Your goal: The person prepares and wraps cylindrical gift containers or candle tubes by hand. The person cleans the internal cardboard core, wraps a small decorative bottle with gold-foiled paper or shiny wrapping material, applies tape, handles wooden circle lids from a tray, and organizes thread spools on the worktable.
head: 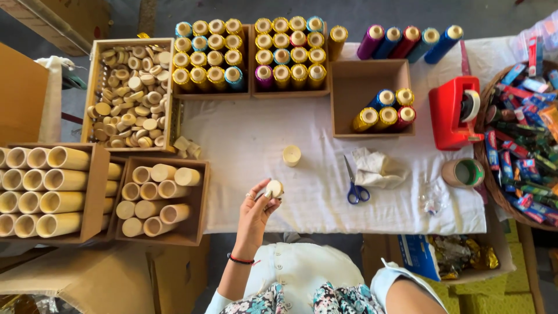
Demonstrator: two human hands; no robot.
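- My left hand [256, 206] is raised over the near edge of the white cloth-covered surface [302, 197], fingers closed on a small round pale wooden cap [274, 188] pinched at the fingertips.
- My right hand does not show; only a bare forearm at the lower right edge, so I cannot tell whether that hand is open or closed.
- Risk, as I judge it: the cap is held only by the tips, so a loosened pinch could drop it off the near edge into my lap.
- Just beyond my hand stands a short cream cylinder [292, 155]; a careless reach forward could knock it over.
- To the right of my hand lie blue-handled scissors [354, 186], blades pointing away, beside a crumpled white cloth [378, 168]; a sweep that way could catch the blades.
- To the left of my hand, an open brown cardboard box of plain cream tubes [160, 200] lying loosely stacked; they could roll if bumped.
- Far left and beyond, a wooden crate of loose round caps [129, 93].
- Beyond, trays of upright foil-wrapped tubes [250, 52], mostly gold, some blue and pink.
- Far right, a red tape dispenser [453, 113] and a woven basket of bright blue and red flat packets [523, 145]; their print is too small to tell.
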